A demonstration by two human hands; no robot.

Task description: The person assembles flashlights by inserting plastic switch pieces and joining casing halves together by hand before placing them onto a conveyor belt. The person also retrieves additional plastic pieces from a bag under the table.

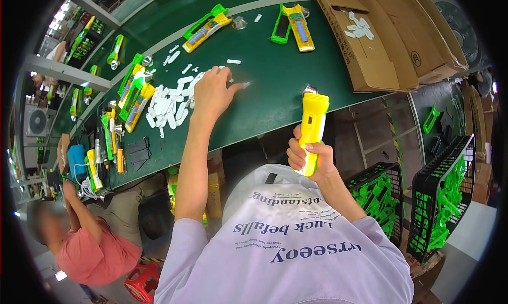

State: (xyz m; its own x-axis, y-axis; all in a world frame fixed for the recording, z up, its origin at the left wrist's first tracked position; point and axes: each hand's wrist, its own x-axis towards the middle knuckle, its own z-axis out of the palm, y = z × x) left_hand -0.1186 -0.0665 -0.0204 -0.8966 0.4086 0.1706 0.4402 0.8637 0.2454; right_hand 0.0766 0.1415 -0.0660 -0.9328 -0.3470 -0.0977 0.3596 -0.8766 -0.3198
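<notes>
My right hand point(313, 157) is wrapped round the lower part of a yellow flashlight body point(313, 119), held upright off the table's near edge. A silvery reflector point(309, 88) shows at its top end. My left hand point(213, 94) reaches over the table at the right side of a loose pile of small white plastic pieces point(168, 107). Its thumb is spread away from the fingers, and a blurred white piece point(245, 85) shows by the thumb tip. Whether it touches that piece is unclear. More white pieces lie beyond the fingers.
Opened yellow-and-green flashlights point(207, 31) lie across the green table point(259, 105). A cardboard box point(370, 55) with white pieces stands at right. Black crates point(418, 219) of green parts stand lower right. A person in a red shirt point(98, 253) sits left.
</notes>
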